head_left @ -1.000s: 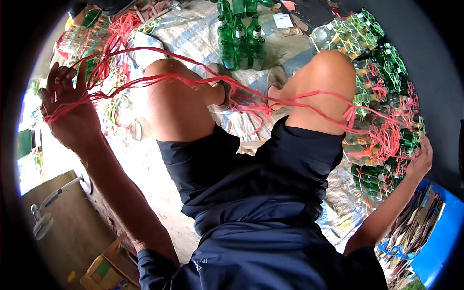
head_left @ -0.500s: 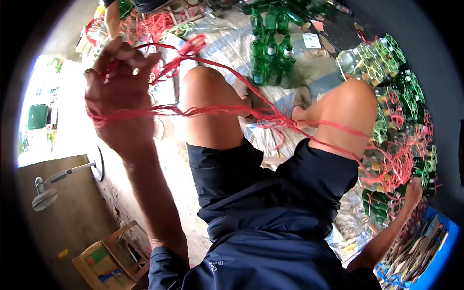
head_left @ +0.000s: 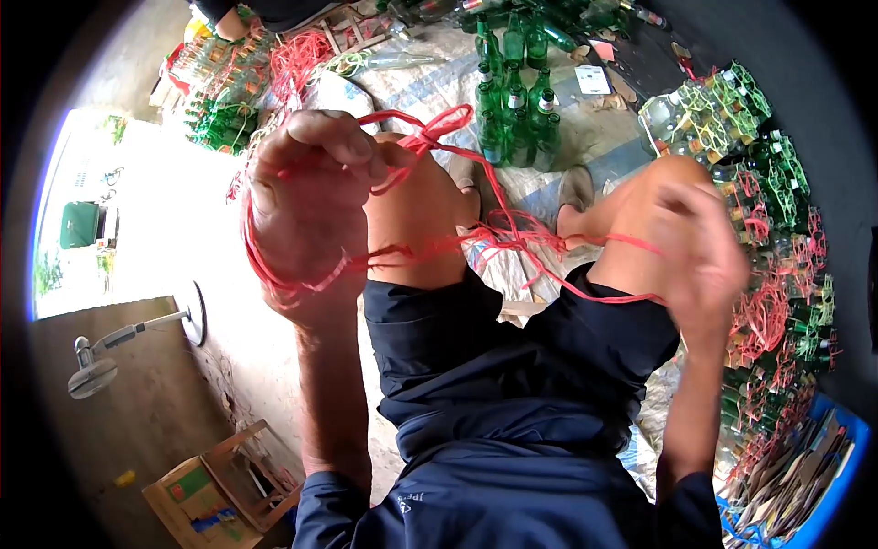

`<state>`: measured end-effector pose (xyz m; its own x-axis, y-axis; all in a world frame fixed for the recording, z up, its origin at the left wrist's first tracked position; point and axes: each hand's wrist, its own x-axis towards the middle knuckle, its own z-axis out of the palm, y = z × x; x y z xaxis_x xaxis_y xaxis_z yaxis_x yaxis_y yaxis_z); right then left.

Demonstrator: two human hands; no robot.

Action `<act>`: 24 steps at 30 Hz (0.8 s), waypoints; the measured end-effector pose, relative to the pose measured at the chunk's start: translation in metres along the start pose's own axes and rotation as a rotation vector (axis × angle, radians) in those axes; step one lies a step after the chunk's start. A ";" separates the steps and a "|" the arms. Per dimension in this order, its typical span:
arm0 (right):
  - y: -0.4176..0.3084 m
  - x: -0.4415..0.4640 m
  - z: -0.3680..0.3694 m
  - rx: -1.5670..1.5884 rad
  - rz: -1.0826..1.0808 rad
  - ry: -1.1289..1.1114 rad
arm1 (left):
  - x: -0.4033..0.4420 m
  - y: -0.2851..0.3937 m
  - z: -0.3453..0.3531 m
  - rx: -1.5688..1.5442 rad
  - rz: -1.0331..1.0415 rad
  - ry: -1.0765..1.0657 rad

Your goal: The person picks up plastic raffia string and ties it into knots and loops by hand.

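Note:
Red plastic twine (head_left: 430,245) stretches in several strands between my two hands, above my knees. My left hand (head_left: 311,206), raised at the left, has curled fingers holding the twine, and a loop of it passes round the hand. A small knotted bow of twine sticks out beside its fingertips. Over my knee on the right is my right hand (head_left: 702,261), blurred by motion, its fingers bent. Two strands run to it; its exact grip on them is smeared. Beyond my knees a cluster of green glass bottles (head_left: 517,114) stands upright on the floor sheet.
Bottles wrapped in netted twine (head_left: 713,119) are stacked along the right wall, with loose red twine (head_left: 761,320) hanging there. A blue crate (head_left: 855,448) of flat strips sits at lower right. Another person's hand (head_left: 230,26) shows at upper left, near more netted bottles. A wooden frame (head_left: 242,476) lies lower left.
My right hand has come from the stacked bottles at the right inward over my knee, with twine strands at it. My left hand has moved right and slightly down, still holding the twine.

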<state>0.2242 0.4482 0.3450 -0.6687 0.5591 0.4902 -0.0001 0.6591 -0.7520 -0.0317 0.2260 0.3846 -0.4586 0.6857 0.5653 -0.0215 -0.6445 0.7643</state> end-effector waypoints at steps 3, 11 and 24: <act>-0.013 0.024 0.061 0.159 -0.041 -0.178 | -0.008 -0.008 0.015 0.010 0.012 0.023; -0.011 0.021 0.143 0.621 0.094 -0.299 | -0.031 -0.028 0.022 0.070 0.030 0.141; -0.012 0.008 0.102 0.555 0.273 -0.238 | -0.065 -0.020 0.012 0.422 -0.213 0.290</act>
<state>0.1426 0.3935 0.3132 -0.8453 0.5008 0.1865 -0.1478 0.1163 -0.9822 0.0094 0.1987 0.3367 -0.7103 0.6261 0.3218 0.1901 -0.2695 0.9441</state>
